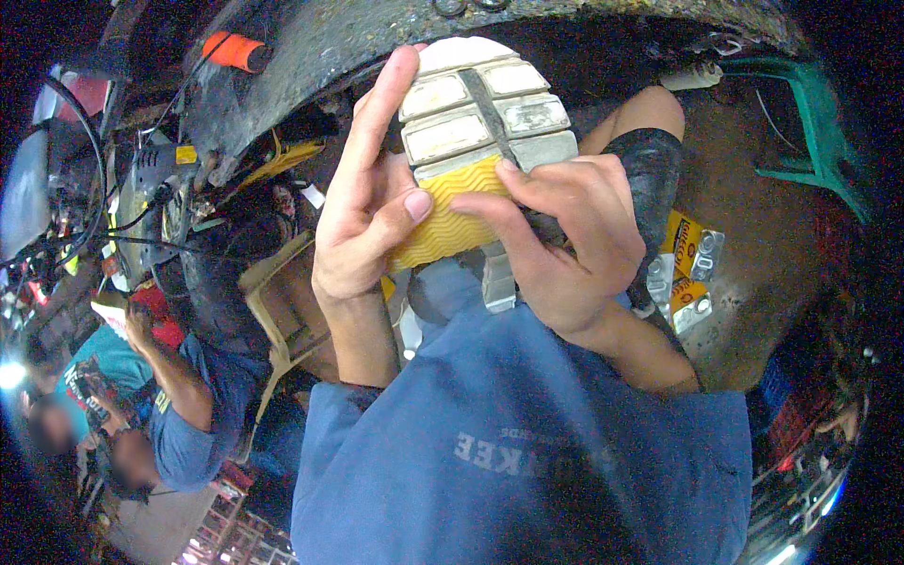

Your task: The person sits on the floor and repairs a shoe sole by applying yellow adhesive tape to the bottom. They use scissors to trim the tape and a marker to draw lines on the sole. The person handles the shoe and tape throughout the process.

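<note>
I grip a shoe sole [438,122] with white-grey segmented blocks and a dark middle groove. My left hand [363,221] holds its left side, fingers up along the edge and thumb on the yellow wavy-patterned piece [443,231] at the lower part. My right hand [574,231] is curled on the right side, with thumb and index finger pressed on that yellow piece near its border with the blocks. Another grey treaded piece [499,282] shows below the sole, partly hidden.
A dark worn bench [282,52] with an orange cylinder [231,52] spans the top. A green plastic chair [800,122] is right, near yellow packets [683,264]. A beige chair [273,301] and two people [188,405], one holding a pale piece, are left, among cables and equipment.
</note>
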`<state>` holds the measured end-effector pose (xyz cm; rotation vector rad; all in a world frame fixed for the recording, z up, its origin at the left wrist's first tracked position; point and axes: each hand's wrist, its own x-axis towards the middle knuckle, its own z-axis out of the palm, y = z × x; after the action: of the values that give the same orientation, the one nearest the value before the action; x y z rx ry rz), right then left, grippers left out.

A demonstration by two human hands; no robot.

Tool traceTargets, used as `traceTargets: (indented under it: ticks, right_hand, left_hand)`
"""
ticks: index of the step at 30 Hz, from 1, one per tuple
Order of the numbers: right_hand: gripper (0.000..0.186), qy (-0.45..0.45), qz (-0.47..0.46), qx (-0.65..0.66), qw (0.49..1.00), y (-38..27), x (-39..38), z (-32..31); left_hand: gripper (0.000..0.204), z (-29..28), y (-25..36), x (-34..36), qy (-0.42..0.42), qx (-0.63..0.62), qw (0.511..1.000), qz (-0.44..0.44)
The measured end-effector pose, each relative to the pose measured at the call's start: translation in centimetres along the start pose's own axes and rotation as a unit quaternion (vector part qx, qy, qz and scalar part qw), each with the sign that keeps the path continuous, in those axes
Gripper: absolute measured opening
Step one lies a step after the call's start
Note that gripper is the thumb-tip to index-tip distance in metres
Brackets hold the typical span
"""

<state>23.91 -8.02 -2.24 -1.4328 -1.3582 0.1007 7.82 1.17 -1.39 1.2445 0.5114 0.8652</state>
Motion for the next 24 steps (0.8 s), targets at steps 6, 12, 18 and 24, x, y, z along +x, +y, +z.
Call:
traceTargets:
  ticks: [6,12,18,24]
  right_hand:
    - [0.035,0.002,-0.009,-0.002,1.000,0.1,0.0,0.1]
    - [0.035,0.018,0.004,-0.014,1.000,0.0,0.0,0.6]
    - [0.034,0.031,0.005,-0.009,0.999,0.2,-0.1,1.1]
    - [0.033,-0.013,0.001,-0.010,1.000,0.0,0.2,0.5]
  left_hand:
    - [0.091,-0.3,0.1,0.0,-0.008,0.031,0.999,0.008]
    - [0.090,-0.3,0.1,0.1,-0.010,0.028,0.999,0.016]
    - [0.090,-0.7,0.2,0.2,-0.017,0.049,0.999,0.011]
    - [0.097,-0.1,0.6,0.2,0.001,-0.076,0.997,0.001]
